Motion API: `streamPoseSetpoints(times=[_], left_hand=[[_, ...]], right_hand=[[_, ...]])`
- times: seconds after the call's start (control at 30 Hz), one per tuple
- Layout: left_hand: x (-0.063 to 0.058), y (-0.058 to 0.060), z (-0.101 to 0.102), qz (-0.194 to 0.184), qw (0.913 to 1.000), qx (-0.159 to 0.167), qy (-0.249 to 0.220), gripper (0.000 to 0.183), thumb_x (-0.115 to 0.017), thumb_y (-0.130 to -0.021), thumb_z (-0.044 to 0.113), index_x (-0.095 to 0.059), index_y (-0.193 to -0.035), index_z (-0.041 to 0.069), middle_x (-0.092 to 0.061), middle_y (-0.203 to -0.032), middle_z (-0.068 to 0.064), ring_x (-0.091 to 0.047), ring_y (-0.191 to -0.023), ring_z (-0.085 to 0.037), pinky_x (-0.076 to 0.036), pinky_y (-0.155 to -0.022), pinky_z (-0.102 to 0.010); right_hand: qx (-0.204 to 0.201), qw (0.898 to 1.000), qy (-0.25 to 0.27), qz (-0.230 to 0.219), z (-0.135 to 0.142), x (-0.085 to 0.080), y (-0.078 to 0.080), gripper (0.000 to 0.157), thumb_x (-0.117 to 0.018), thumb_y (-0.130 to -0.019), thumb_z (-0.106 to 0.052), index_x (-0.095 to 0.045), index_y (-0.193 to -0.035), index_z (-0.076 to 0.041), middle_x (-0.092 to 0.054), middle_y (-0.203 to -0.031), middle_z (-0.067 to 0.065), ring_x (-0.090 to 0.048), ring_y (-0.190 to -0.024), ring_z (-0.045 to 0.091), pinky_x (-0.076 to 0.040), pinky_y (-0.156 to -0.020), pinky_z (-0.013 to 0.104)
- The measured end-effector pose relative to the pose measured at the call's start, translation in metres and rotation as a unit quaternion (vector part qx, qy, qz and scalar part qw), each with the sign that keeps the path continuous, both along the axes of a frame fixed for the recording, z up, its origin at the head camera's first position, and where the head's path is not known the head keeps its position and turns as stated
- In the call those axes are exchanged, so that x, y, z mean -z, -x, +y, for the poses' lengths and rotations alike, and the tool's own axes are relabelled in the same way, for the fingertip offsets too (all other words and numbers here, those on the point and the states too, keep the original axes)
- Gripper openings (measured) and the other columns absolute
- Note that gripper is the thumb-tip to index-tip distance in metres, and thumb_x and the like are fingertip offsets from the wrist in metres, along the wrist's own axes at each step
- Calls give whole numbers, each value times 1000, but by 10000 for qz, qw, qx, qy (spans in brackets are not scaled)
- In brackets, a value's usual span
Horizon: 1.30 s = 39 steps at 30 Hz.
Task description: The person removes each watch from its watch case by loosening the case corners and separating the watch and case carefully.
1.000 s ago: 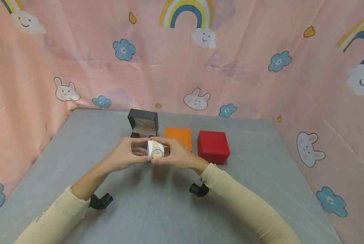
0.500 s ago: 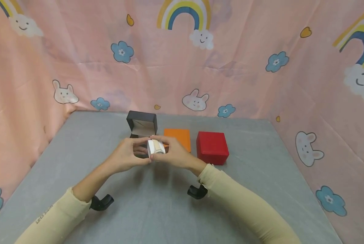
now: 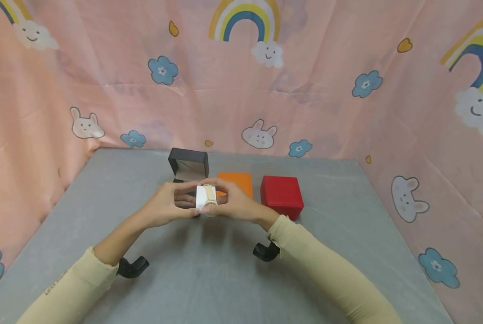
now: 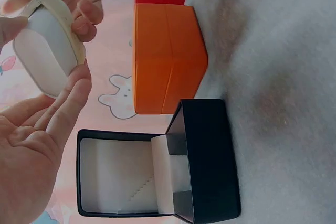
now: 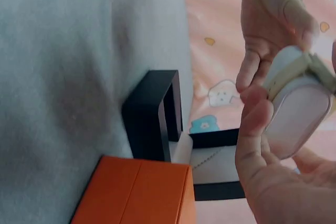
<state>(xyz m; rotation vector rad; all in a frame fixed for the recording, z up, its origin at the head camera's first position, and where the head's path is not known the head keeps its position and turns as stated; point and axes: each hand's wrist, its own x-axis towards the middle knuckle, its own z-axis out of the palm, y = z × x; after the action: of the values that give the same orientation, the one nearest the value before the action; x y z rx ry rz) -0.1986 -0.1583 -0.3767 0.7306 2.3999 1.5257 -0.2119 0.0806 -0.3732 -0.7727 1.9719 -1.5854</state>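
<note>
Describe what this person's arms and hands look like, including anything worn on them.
Both the left hand and right hand are ungloved. The left sleeve and right sleeve are pale cream; dark lettering on the left one is too blurred to read. A curved black fitting juts out near each cuff, one on the left, one on the right.

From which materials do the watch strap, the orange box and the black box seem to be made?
Watch strap: perhaps leather or soft plastic; cream, matt, smoothly curved.
Orange box: probably coated card or imitation leather; its faces look smooth and evenly coloured.
Black box: maybe plastic or a similar covering; dark, smooth walls with crisp edges, but the look leaves it open.
</note>
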Motion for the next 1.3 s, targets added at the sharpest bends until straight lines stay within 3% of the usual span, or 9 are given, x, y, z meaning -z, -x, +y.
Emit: streamPoseSetpoints(times=[0.17, 0.43, 0.6, 0.77, 1.0, 1.17, 1.3], left_hand=[[-1, 1, -3, -293, 9983, 256, -431, 70, -78, -84, 3, -47, -147, -6, -54, -145, -28, -70, -112, -35, -59, -90, -32], [-2, 3, -3, -549, 9954, 453, -634, 68, -78, -84, 1, -48, -145, -6, -57, -139, -27, -71, -109, -23, -60, -89, -30], [-1, 2, 0, -589, 9950, 401, -706, 65, -79, -82, -1, -50, -140, -6, -60, -131, -29, -71, -102, -14, -60, -88, -29], [1, 2, 2, -674, 9940, 312, -800, 65, -78, -82, -2, -50, -140, -8, -59, -132, -31, -71, -102, -17, -60, -88, -28], [1, 3, 9, -446, 9963, -357, -638, 67, -78, -84, 4, -48, -143, -6, -54, -143, -27, -69, -107, -26, -59, -90, -27], [-3, 2, 14, -156, 9980, -457, -409, 70, -81, -84, 7, -47, -144, -8, -53, -145, -28, -70, -107, -30, -59, -90, -29], [-4, 2, 14, -84, 9987, -353, -362, 71, -81, -84, 7, -48, -144, -9, -55, -144, -28, -71, -106, -32, -60, -89, -30]], right_hand=[[-331, 9993, 137, 48, 3, 1, 2, 71, -73, -88, -4, -41, -150, -15, -47, -145, 15, -70, -96, 23, -59, -87, 29], [-298, 9973, -19, 665, 5, 3, 4, 70, -79, -83, -5, -44, -144, -12, -55, -121, 13, -62, -83, 20, -56, -77, 25], [-273, 9981, 46, 550, 5, 5, 5, 68, -82, -81, -8, -43, -137, -11, -53, -124, 14, -63, -86, 20, -58, -79, 26], [-278, 9986, 155, 423, 4, 7, 5, 65, -82, -82, -10, -41, -133, -9, -49, -130, 16, -65, -89, 22, -60, -81, 29], [414, 9984, 146, 344, 1, 3, -1, 65, -70, -90, -9, -42, -148, -13, -47, -145, 14, -67, -87, 27, -59, -76, 29], [623, 9968, 133, 484, -2, -2, -4, 68, -73, -89, -7, -44, -150, -7, -53, -136, 16, -68, -96, 25, -60, -83, 30], [708, 9964, 89, 453, -2, -4, -3, 68, -75, -87, -5, -46, -149, -5, -58, -131, 17, -70, -83, 23, -58, -73, 25]])
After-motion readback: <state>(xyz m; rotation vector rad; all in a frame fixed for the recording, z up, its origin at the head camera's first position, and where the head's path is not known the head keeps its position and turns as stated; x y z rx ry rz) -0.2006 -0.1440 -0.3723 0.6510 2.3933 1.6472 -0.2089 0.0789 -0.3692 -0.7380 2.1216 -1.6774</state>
